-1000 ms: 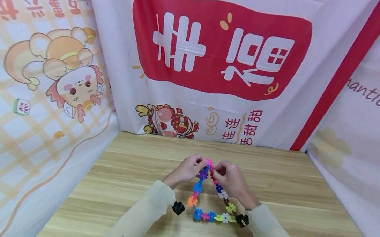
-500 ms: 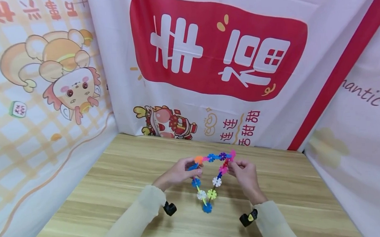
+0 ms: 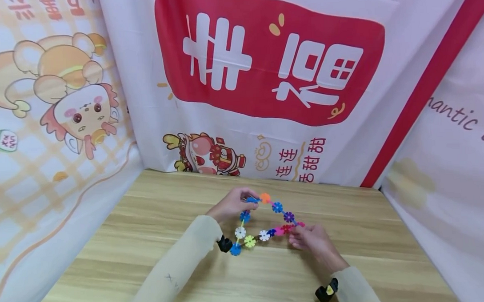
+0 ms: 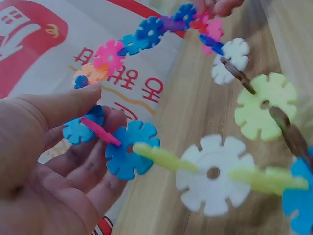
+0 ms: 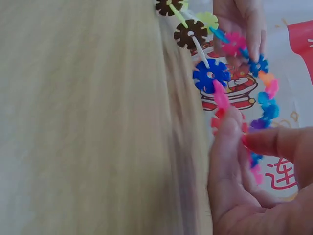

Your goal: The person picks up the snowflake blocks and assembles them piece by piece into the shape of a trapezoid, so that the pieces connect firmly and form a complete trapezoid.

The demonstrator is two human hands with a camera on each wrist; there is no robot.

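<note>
A closed loop of interlocking plastic snowflake discs in many colours hangs between both hands above the table. At its upper left, my left hand pinches blue discs between thumb and fingers. The left wrist view shows the thumb over a blue disc, close to an orange one. My right hand pinches the loop's right end near the pink and red discs; in the right wrist view its thumb and forefinger meet at a red disc. White, yellow-green and brown discs form the lower stretch, with a blue disc at the lower left corner.
Under the hands lies a wood-grain table. Printed cloth hangs behind it and along the left and right sides. Each wrist wears a small black camera, such as the left one.
Both hands first worked close together at the pink discs. They then spread apart; the left shifted along to the blue discs, the right moved lower, and the loop turned and stretched sideways.
</note>
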